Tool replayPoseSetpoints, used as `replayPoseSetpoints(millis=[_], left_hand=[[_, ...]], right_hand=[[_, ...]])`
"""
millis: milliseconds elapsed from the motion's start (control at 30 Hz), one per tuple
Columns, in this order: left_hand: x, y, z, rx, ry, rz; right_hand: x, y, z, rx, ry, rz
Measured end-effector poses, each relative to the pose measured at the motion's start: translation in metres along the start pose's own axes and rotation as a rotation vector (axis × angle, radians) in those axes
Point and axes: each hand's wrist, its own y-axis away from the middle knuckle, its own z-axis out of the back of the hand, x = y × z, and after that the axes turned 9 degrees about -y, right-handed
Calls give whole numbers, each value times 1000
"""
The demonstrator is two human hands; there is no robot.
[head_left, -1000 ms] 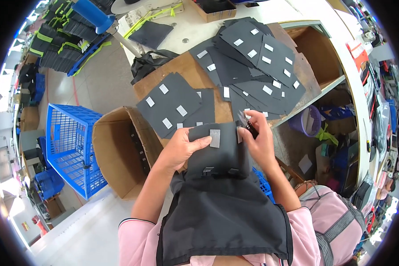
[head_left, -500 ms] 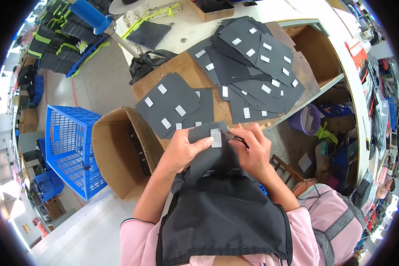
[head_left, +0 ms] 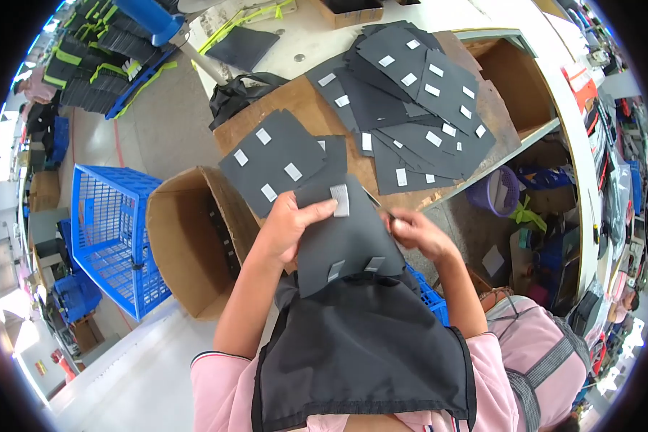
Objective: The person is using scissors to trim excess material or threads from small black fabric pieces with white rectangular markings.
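My left hand (head_left: 286, 229) grips a dark grey fabric panel (head_left: 349, 241) by its left side, thumb pressed beside a light grey patch near the top. Two more patches show at the panel's lower edge, above my black apron (head_left: 360, 345). At the panel's right edge, my right hand (head_left: 419, 234) is closed around what looks like small dark scissors (head_left: 387, 214), mostly hidden by the fingers. Beyond my hands, a few similar patched panels (head_left: 277, 158) lie on a brown board (head_left: 266, 119). A larger spread-out pile of panels (head_left: 410, 93) covers its right part.
An open cardboard box (head_left: 183, 252) stands at my left, beside a blue plastic crate (head_left: 111, 237). At right are a purple basket (head_left: 493, 193) and a cardboard-lined opening in the table (head_left: 515, 86). Another person in pink (head_left: 540, 345) sits close at my right.
The panel has turned flatter toward me, and its lower patches now show. My right hand has moved slightly right and down, away from the upper patch.
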Motion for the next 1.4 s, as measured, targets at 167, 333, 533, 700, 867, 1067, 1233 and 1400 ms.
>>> replayPoseSetpoints(millis=[167,333,533,700,867,1067,1233,1400], left_hand=[[23,-15,15,-58,157,14],[33,1,16,11,394,52],[41,49,-7,54,238,60],[29,44,-14,-195,193,156],[26,41,-16,-219,177,-10],[24,41,-20,-258,-42,-179],[21,41,-15,-216,-56,-181],[25,40,-11,-203,-100,-195]], right_hand=[[-45,9,-14,76,-426,16],[-15,14,-34,-36,-374,91],[-15,14,-72,-262,54,360],[-9,14,-86,-418,260,670],[8,33,-92,-420,775,900],[5,36,-92,-407,940,1068],[8,33,-96,-320,809,952],[5,32,-99,-328,767,1006]])
